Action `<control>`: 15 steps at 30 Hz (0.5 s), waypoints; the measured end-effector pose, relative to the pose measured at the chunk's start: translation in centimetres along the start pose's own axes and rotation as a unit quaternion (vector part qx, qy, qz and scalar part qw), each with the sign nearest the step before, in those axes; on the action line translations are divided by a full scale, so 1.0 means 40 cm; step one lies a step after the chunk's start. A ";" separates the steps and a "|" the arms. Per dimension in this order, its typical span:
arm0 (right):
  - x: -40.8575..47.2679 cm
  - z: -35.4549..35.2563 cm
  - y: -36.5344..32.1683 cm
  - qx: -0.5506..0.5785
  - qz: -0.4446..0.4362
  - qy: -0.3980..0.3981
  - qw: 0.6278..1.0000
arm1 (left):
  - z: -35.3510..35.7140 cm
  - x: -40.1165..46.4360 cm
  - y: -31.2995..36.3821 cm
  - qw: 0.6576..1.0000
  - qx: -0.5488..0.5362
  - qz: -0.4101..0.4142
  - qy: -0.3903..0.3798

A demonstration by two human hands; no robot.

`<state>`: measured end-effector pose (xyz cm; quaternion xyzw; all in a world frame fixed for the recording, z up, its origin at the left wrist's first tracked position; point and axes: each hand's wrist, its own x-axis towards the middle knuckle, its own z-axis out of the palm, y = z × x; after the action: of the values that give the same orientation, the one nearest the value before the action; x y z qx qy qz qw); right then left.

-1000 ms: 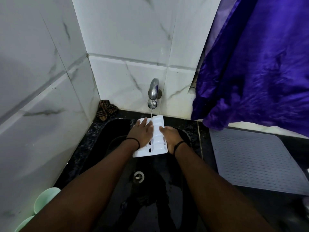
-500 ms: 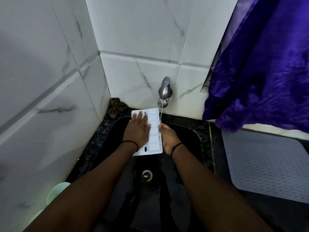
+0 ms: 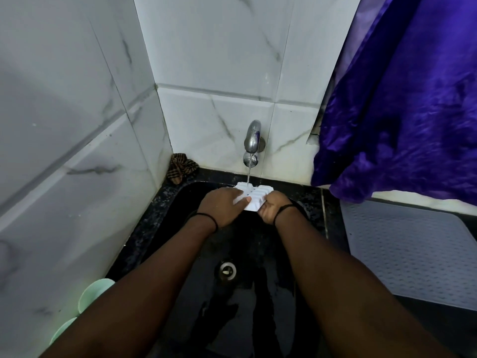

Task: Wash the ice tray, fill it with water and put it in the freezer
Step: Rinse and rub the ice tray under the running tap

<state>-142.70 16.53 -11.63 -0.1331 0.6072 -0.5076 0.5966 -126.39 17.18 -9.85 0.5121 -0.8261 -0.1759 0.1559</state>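
1. While water runs from the tap [image 3: 252, 136], I hold the ice tray [image 3: 254, 196] just below it, over the sink [image 3: 258, 254].
2. Left hand [image 3: 222, 205] and right hand [image 3: 272, 206] have fingers closed on the tray's sides.
3. I judge this the washing step; next, rinse every cell, then level the tray to fill.

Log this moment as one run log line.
step: washing | ice tray under tap stream | left hand, right hand gripping it | over sink
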 end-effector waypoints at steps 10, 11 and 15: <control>0.001 0.095 -0.053 0.041 0.068 -0.095 0.992 | -0.033 -0.020 -0.061 0.993 0.027 0.099 0.057; 0.001 0.099 -0.055 0.038 0.075 -0.100 0.991 | -0.037 -0.020 -0.062 0.992 0.021 0.106 0.065; 0.001 0.110 -0.070 0.032 0.078 -0.094 0.992 | -0.046 0.006 -0.059 0.992 0.042 0.096 0.066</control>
<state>-140.15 13.22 -8.49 -0.1134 0.5401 -0.4641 0.6929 -123.82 15.75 -9.25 0.4469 -0.8662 -0.0908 0.2044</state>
